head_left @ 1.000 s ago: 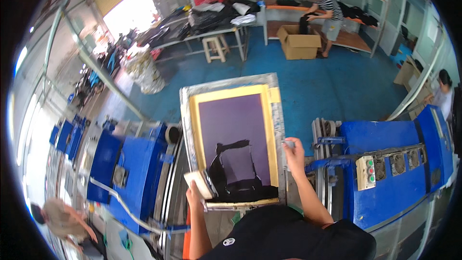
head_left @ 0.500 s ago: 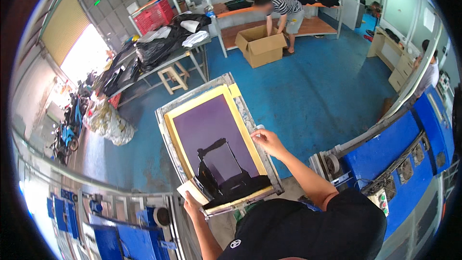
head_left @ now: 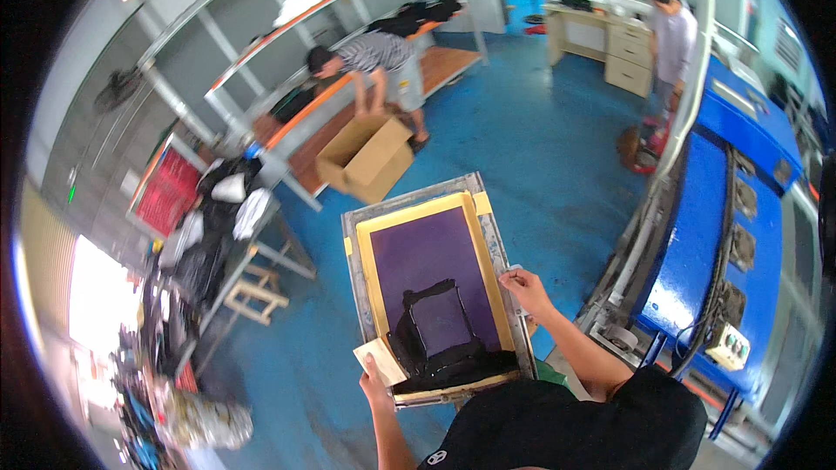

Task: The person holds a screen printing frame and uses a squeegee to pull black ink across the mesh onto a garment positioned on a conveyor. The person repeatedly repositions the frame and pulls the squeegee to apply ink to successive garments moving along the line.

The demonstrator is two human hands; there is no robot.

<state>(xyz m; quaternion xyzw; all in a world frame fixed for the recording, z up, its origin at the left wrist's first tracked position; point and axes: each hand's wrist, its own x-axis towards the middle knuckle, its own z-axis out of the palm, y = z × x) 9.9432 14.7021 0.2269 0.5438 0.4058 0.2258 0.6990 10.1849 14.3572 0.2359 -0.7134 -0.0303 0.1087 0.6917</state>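
In front of me is a screen printing frame [head_left: 509, 265] with purple mesh and a yellow tape border. Wet-looking black ink [head_left: 453, 369] covers the mesh's near end and outlines a rectangle there. My left hand [head_left: 376, 386] is closed at the near-left corner, its thumb over a cream rectangular piece [head_left: 380, 362] lying against the frame. My fingers below that piece are hidden. On the frame's right side, my right hand [head_left: 528, 292] is closed with bent fingers around the edge.
Ahead, a person [head_left: 379, 61] bends over an open cardboard box [head_left: 367, 157] beside a shelf rack [head_left: 300, 152]. A table of black bags [head_left: 209, 244] and a wooden stool [head_left: 254, 294] stand left. Blue machinery [head_left: 697, 235] lines the right, with another person [head_left: 672, 43] beyond.
My view has swung right, so the box and table sit farther left and the person at right shows more fully. Both hands stay at the frame.
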